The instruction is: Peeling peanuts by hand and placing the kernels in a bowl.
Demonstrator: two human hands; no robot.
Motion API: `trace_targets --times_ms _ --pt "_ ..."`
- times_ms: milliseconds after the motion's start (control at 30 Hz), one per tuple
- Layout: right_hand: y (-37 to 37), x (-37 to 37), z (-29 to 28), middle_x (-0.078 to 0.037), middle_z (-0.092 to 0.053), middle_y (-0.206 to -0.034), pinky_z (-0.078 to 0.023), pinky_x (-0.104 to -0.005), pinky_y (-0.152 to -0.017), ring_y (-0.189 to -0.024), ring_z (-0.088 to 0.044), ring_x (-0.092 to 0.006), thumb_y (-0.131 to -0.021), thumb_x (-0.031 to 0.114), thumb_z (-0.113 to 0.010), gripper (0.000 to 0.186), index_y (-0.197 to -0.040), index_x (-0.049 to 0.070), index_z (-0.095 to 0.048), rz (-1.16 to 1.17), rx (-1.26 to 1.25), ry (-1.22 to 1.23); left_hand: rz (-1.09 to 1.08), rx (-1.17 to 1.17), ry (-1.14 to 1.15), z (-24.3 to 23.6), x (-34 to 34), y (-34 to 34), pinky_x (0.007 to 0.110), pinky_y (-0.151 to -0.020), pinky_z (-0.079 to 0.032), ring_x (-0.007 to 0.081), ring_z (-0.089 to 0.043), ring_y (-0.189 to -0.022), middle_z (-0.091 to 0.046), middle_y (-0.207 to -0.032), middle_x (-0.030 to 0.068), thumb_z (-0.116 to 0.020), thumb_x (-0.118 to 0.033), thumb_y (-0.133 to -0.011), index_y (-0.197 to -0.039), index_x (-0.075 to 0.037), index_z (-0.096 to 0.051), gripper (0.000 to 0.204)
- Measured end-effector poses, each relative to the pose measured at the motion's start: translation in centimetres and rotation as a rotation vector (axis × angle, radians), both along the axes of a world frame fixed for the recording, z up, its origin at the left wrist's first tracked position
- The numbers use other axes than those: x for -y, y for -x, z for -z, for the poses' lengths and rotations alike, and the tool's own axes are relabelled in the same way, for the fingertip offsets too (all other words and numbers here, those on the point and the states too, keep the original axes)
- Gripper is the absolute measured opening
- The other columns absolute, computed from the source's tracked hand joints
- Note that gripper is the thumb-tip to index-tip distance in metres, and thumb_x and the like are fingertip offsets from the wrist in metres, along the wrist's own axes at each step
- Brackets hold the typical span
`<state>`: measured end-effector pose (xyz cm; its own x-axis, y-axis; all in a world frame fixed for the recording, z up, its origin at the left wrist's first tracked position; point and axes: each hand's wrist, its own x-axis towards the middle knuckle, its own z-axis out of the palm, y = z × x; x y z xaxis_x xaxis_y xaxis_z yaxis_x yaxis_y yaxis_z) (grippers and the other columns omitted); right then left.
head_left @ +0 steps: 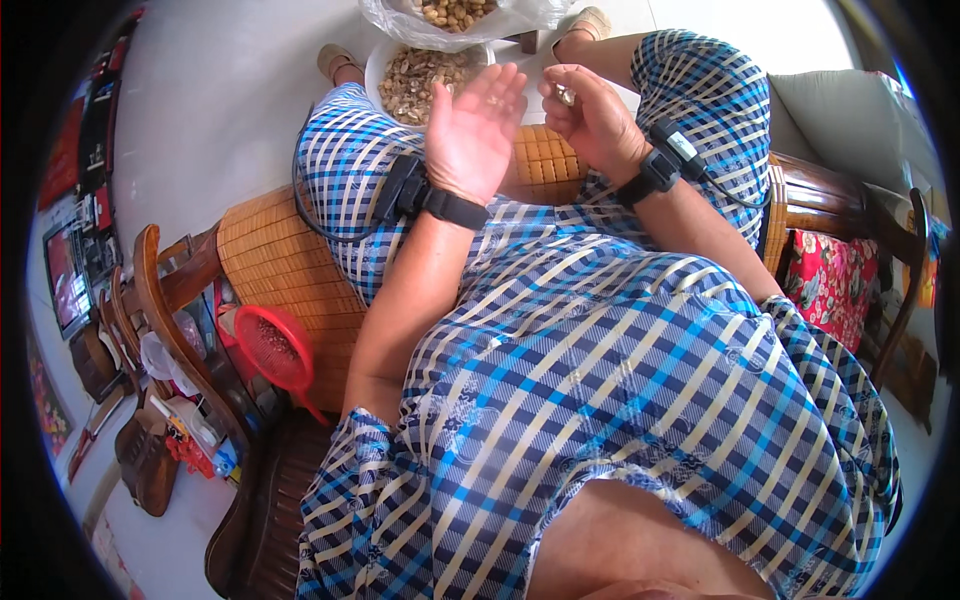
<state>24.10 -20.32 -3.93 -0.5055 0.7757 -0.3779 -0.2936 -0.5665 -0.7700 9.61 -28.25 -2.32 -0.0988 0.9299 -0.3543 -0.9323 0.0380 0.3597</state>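
My left hand [474, 135] is held palm up with its fingers stretched, and nothing lies on it. Beside it, my right hand [600, 125] is closed, its thumb and fingers around a small pale peanut [565, 95]. Just beyond both hands, between my feet, stands a white tub [374, 78] full of broken peanut shells [425, 82]. A clear plastic bag [400, 30] of unshelled peanuts [455, 14] sits behind the tub, cut off by the top edge. Each wrist wears a black strap with a small device.
At my left on the woven seat mat [290, 255] rests a red colander [303, 368] holding small reddish bits, likely peanut kernels. A wooden armrest [160, 290] and cluttered items lie further left. A red floral cushion [830, 285] is at my right.
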Motion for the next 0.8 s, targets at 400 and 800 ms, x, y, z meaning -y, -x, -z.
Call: trace_targets --times_ms 400,800 --pt "0.2 0.6 -0.9 0.002 -0.052 -0.075 -0.032 -0.0187 -0.050 -0.060 -0.040 -0.0052 -0.090 0.014 -0.059 0.010 -0.095 0.006 -0.056 -0.071 -0.002 -0.019 -0.044 0.056 -0.039 0.1 -0.1 0.3 0.041 -0.107 -0.035 0.0304 -0.046 -0.123 -0.052 -0.128 0.0187 -0.037 -0.052 -0.095 -0.123 0.004 -0.050 0.064" --pt "-0.1 1.1 -0.9 -0.011 -0.067 -0.082 -0.051 -0.0292 -0.070 -0.075 -0.064 -0.0158 -0.085 0.015 -0.065 0.021 -0.104 0.007 -0.066 -0.367 0.777 -1.106 0.171 -0.027 0.067 1.5 -0.5 -0.5 0.038 -0.100 -0.037 0.0253 -0.052 -0.110 -0.059 -0.112 0.0130 -0.039 -0.052 -0.095 -0.115 0.002 -0.055 0.060"
